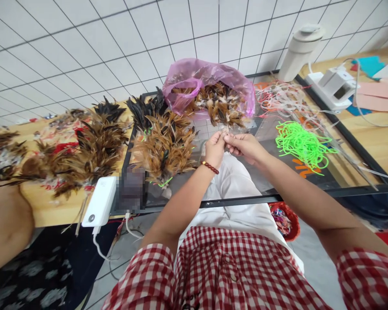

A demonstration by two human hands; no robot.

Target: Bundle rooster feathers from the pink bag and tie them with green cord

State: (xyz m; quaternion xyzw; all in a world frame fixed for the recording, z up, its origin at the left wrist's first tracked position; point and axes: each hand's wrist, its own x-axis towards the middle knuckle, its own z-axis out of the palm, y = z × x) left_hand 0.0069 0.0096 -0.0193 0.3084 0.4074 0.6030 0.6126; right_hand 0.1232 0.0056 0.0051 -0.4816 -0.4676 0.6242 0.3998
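Checked sleeves nearest; hands meet above glass worktop
Left hand [214, 148] and right hand [242, 146] pinch small feathers [226, 137] together, fingers closed, near pink bag [194, 77] at far edge

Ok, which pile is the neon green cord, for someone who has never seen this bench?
Start at the pink plastic bag of feathers on the glass table. Look right of the right hand: the neon green cord lies in a loose tangle, the only bright green heap, below paler strands.

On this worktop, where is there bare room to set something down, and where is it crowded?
Bare glass shows along the near edge, between the feather bundles and the green cord heap, below the left hand and right hand. A smaller strip lies near the right frame past the cords. Crowded: the feather-covered wooden table at left, and the pink bag behind.
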